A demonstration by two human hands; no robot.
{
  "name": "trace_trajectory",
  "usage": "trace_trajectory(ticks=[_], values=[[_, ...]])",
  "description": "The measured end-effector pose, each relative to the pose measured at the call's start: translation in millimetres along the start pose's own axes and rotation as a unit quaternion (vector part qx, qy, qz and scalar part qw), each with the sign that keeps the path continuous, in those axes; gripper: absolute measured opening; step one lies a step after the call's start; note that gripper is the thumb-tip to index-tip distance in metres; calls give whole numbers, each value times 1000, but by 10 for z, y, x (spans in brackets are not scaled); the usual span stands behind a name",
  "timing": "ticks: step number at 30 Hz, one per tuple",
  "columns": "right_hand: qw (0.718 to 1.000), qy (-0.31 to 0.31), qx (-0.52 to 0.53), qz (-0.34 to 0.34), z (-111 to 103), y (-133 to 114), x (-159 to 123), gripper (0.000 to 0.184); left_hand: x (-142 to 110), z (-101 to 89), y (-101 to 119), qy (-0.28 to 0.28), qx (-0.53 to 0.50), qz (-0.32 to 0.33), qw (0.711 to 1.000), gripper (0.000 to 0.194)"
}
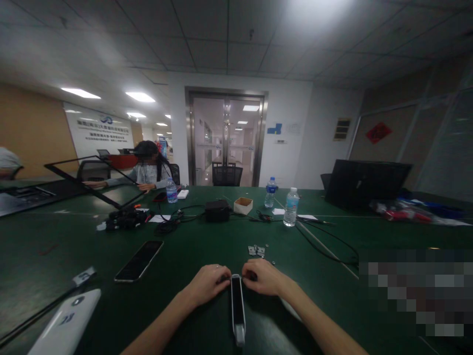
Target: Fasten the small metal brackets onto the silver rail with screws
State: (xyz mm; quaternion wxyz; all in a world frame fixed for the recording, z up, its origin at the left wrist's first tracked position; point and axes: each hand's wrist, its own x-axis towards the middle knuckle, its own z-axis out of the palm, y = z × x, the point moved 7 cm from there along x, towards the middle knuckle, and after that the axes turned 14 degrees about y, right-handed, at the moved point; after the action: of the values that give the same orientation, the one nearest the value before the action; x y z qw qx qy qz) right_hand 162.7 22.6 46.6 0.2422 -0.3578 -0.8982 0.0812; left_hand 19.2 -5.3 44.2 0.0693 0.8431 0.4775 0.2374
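Note:
A long narrow device with a silver frame and a dark top (pixel 237 301) lies lengthwise on the green table before me. My left hand (pixel 209 283) is closed at its far end, thumb and fingers pinched against the left edge. On the opposite edge, my right hand (pixel 264 278) has its fingers curled in and pressed to the same end. Whether something small is between the fingertips is hidden. Just beyond my right hand are small metal hinge-like plates (pixel 256 251), with a few tiny ring-like parts around them.
To the left lie a phone (pixel 139 261) and a white device (pixel 68 320) beside a cable. Farther back stand a black box (pixel 217 210), a small open carton (pixel 243 205) and water bottles (pixel 291 207). A monitor (pixel 367 185) is at right; another person (pixel 150 170) sits across, handling a black frame.

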Motion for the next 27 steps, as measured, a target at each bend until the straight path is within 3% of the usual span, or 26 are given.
trace_trajectory(ticks=[27], values=[[999,-4,33,34,-9,23,27,21,-5,24,-15,1,8,5,1000,14]])
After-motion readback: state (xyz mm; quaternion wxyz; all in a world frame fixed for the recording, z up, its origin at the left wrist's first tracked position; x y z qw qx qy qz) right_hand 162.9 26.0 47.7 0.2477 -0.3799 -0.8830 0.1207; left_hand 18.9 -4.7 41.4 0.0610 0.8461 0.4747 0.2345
